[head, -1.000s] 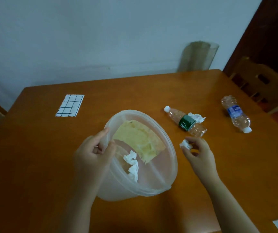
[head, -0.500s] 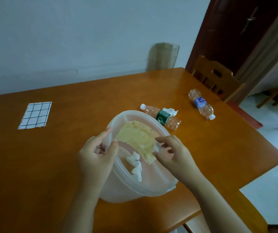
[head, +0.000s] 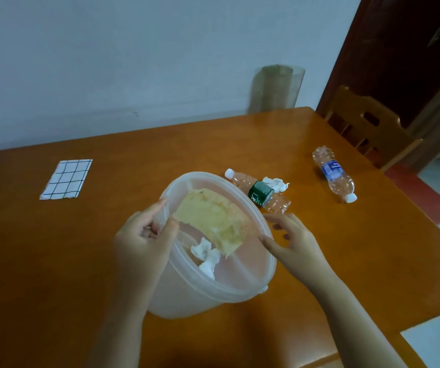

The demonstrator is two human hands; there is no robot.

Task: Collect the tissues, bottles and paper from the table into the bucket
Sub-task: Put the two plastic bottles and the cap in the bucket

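Observation:
A translucent plastic bucket (head: 242, 285) stands tilted on the orange table. Inside it lie a yellowish crumpled paper (head: 213, 219) and white tissues (head: 206, 257). My left hand (head: 141, 243) pinches the bucket's left rim. My right hand (head: 290, 240) hovers at the right rim with fingers apart and nothing in it. Just behind the bucket lies a green-labelled bottle (head: 260, 192) with a white tissue (head: 276, 184) against it. A blue-labelled bottle (head: 334, 173) lies further right.
A black-and-white checked cloth (head: 66, 179) lies at the table's far left. A wooden chair (head: 367, 131) stands at the right edge before a dark door (head: 404, 49). A greenish translucent bin (head: 277, 87) stands behind the table (head: 54, 261) by the wall.
My right hand carried a small tissue from beside the green-labelled bottle over the bucket, let it go inside, and has drawn back to the right rim. The left hand stayed on the rim.

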